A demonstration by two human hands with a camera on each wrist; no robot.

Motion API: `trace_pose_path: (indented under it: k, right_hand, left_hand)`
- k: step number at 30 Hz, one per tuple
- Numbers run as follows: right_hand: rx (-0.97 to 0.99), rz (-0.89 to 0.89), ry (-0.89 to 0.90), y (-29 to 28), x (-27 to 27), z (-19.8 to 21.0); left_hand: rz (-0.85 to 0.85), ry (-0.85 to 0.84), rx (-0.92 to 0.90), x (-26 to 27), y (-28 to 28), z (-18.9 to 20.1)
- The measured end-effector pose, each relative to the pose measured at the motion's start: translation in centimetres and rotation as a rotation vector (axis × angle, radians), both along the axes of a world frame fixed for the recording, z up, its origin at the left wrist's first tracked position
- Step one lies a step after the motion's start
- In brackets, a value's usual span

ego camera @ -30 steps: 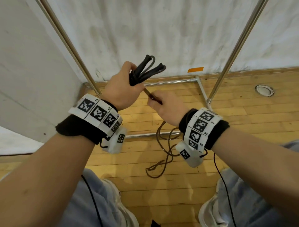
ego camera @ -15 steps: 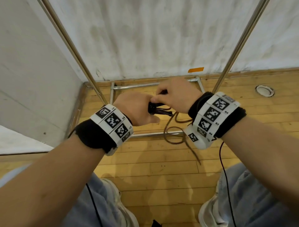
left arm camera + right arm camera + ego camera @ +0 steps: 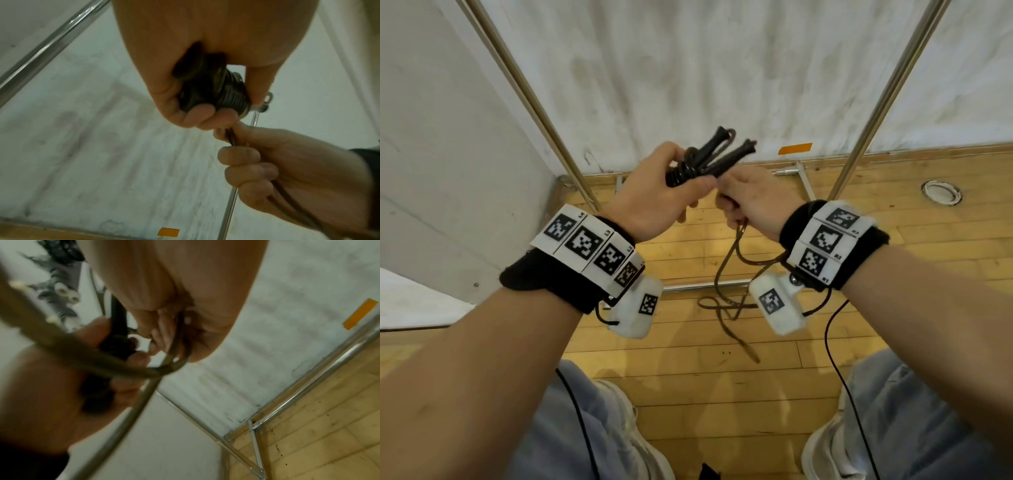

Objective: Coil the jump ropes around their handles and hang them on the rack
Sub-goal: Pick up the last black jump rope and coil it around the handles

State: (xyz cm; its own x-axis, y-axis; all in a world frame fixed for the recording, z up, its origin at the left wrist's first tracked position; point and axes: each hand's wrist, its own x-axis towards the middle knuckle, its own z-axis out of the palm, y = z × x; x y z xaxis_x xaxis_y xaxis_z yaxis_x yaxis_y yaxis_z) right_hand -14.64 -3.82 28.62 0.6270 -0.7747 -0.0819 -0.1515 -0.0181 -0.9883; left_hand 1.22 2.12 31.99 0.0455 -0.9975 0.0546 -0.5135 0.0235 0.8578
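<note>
Midair, two black ribbed jump rope handles (image 3: pixel 717 154) with rope coils.
Left hand (image 3: pixel 654 202) fingers grip them; at 3 o'clock, right hand (image 3: pixel 756 202) fingers clench the thin brown rope (image 3: pixel 726 270), its slack looping to the wood floor (image 3: pixel 688 370).

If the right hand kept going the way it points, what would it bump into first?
Probably the left hand. The right hand grips the rope just beside it, pointing toward its fingers and the handles. Depth is hard to judge.

Pale stained wall (image 3: pixel 722 68) far, grey wall (image 3: pixel 431 154) left, wood plank floor (image 3: pixel 688 377) near, orange tape (image 3: pixel 795 149) at the wall's foot, round floor fitting (image 3: pixel 941 192) far right.
</note>
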Motion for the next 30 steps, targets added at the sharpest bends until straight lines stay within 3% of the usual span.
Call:
trace_pose_path:
  k: [3,7,10,13,16,21,24,30]
  right_hand:
    - [-0.181,0.038,0.130,1.8,1.4,0.0]
    - [-0.123,0.021,0.261,2.8,1.6,-0.5]
    - [-0.181,0.061,0.444,2.8,1.0,-0.3]
    - [-0.431,0.137,0.672,2.3,0.6,0.3]
    - [-0.627,0.138,0.699,1.9,0.2,1.1]
    - [-0.740,0.103,0.625,1.3,0.0,1.4]
    - [-0.682,0.061,0.563,0.6,-0.3,1.5]
    - [-0.522,-0.112,0.417,-1.8,-1.6,1.6]
  left_hand:
    - [0.087,-0.070,-0.068,0.1,-0.4,-0.3]
    - [0.130,-0.351,-0.110,0.9,-0.6,-1.1]
    - [0.108,-0.608,-0.017,1.9,-1.0,-1.7]
    - [0.084,-0.848,0.123,2.7,-1.0,-2.2]
    - [0.024,-0.987,0.243,2.4,-0.8,-2.7]
    - [-0.121,-1.059,0.251,0.1,-0.2,-3.3]
    - [-0.207,-1.008,0.176,-0.3,0.0,-3.2]
    - [-0.198,-0.865,0.083,-1.0,0.3,-2.4]
